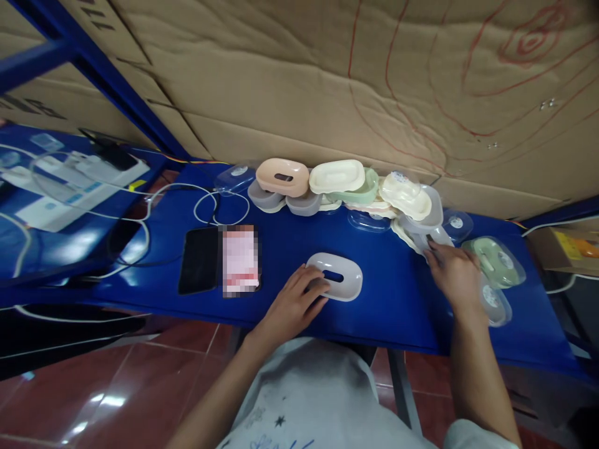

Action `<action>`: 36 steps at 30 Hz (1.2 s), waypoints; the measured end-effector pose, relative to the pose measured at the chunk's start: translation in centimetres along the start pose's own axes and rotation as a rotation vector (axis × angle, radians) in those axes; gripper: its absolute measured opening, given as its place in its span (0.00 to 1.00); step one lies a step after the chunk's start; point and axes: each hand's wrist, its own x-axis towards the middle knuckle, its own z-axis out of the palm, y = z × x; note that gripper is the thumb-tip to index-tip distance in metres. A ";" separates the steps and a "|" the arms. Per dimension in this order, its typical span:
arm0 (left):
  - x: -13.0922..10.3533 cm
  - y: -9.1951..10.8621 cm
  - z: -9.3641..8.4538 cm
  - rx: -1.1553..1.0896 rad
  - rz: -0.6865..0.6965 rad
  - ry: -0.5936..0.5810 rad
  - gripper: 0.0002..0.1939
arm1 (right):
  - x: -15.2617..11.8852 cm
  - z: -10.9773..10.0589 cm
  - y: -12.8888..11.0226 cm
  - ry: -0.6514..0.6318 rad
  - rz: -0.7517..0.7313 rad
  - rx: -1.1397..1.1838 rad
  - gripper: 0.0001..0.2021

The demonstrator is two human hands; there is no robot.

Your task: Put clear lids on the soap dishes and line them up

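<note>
A grey oval plastic piece with a slot (350, 284) lies on the blue table in front of me. My left hand (304, 293) grips its left end, fingers curled over the rim and thumb at the near side. Farther right, my right hand (453, 274) reaches into the end of a pile, its fingers closed at a grey plastic dish (433, 218); the fingertips are partly hidden. A cream dish (406, 194) lies on top there. Beside that hand sit a green dish under a clear cover (498, 262) and a clear-covered grey piece (495, 304).
Along the cardboard wall (281, 81) are a peach slotted piece (283, 176), a cream tray (337, 176), a green dish (369, 187) and clear covers (234, 179). Left are a black phone-like slab (199, 260), a lit screen (240, 260) and white cables (175, 187).
</note>
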 end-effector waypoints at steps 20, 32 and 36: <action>0.4 -0.4 0.3 0.261 -0.183 0.230 0.11 | -2.7 -1.0 -9.6 0.042 -0.305 0.391 0.14; 0.5 -1.1 1.3 0.249 -0.227 0.206 0.20 | 15.4 -0.8 -16.6 0.024 -0.532 0.250 0.16; 0.4 -1.3 1.4 0.236 -0.271 0.260 0.32 | 16.3 -1.9 -17.7 0.021 -0.484 0.331 0.13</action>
